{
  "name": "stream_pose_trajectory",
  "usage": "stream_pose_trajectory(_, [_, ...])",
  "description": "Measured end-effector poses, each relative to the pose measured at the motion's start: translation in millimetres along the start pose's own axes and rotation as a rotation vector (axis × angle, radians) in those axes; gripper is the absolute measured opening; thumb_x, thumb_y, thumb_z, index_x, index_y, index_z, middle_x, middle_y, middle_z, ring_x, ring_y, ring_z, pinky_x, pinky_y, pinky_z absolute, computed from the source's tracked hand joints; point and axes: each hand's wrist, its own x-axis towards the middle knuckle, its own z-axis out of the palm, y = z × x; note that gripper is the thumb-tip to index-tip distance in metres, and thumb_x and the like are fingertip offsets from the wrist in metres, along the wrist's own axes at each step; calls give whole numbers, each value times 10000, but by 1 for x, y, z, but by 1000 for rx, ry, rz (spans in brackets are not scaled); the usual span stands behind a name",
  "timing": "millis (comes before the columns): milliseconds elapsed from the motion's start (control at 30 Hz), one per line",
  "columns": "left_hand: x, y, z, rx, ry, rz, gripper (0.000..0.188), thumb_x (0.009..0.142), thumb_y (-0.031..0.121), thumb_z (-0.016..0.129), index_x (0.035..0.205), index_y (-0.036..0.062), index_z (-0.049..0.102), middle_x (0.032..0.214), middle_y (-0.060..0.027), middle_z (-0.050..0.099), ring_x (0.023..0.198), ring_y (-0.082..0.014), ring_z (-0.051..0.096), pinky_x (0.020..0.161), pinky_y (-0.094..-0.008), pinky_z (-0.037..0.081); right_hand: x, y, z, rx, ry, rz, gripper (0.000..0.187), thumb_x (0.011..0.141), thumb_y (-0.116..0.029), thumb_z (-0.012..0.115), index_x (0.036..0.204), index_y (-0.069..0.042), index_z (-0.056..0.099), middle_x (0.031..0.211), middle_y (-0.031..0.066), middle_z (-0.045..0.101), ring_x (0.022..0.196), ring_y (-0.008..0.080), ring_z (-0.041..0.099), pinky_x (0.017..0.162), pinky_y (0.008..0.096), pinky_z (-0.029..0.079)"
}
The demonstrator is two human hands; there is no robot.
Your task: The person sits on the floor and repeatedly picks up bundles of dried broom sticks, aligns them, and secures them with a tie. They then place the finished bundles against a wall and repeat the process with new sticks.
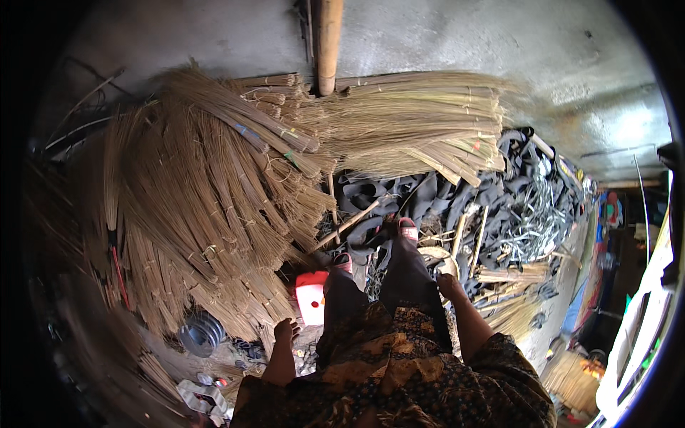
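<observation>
My left hand (286, 331) hangs beside my left leg with its fingers apart and holds nothing. It is nearest to a red and white plastic box (311, 298) and to the lower ends of a large heap of bundled thin brown sticks (207, 207). My right hand (449, 287) is low beside my right thigh, its fingers curled. A pale, wood-coloured object (448, 265) lies right at its fingertips; whether the hand grips it is hard to make out. I stand among black rubber strips (421, 196) and loose sticks.
More stick bundles (421, 118) are stacked against the grey wall (442, 43), beside a bamboo post (328, 43). Tangled dark strips (531, 192) pile up at the right. A bamboo pole (357, 223) lies ahead of my feet. A coil (201, 334) sits at the lower left.
</observation>
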Motion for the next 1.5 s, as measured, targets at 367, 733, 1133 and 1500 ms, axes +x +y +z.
stream_pose_trajectory(367, [1, -34, 151, -309, -55, 52, 452, 1015, 411, 584, 1382, 148, 566, 1264, -126, 679, 956, -276, 691, 884, -474, 519, 241, -8, -101, 160, -148, 198, 483, 932, -450, 628, 1239, -85, 700, 1181, 232, 722, 1148, 398, 676, 992, 465, 527])
stream_pose_trajectory(733, [-84, -31, 267, 159, 5, 91, 387, 1004, 298, 583, 1298, 50, 627, 1004, -107, 712, 835, -205, 683, 654, -323, 548, 444, 185, -205, -62, 14, 437, 626, 898, -408, 709, 1399, -79, 530, 1372, 189, 613, 1246, 378, 619, 1023, 475, 535])
stream_pose_trajectory(1133, [-186, -10, 342, 108, 242, -179, 389, 1041, 296, 578, 1331, 37, 581, 1134, -135, 702, 886, -242, 706, 726, -384, 558, 591, 282, -251, -610, -17, 153, 1072, 834, -376, 821, 1665, -244, 156, 1739, 19, 143, 1603, 279, 108, 1278, 576, 146])
stream_pose_trajectory(1500, [-185, -38, 373, 38, 265, -180, 442, 1003, 352, 651, 1297, 27, 597, 1103, -140, 718, 888, -246, 732, 682, -365, 560, 638, 332, -218, -652, 213, 13, 417, 949, -254, 619, 1338, -120, 549, 1368, 132, 556, 1285, 336, 505, 1087, 511, 379])
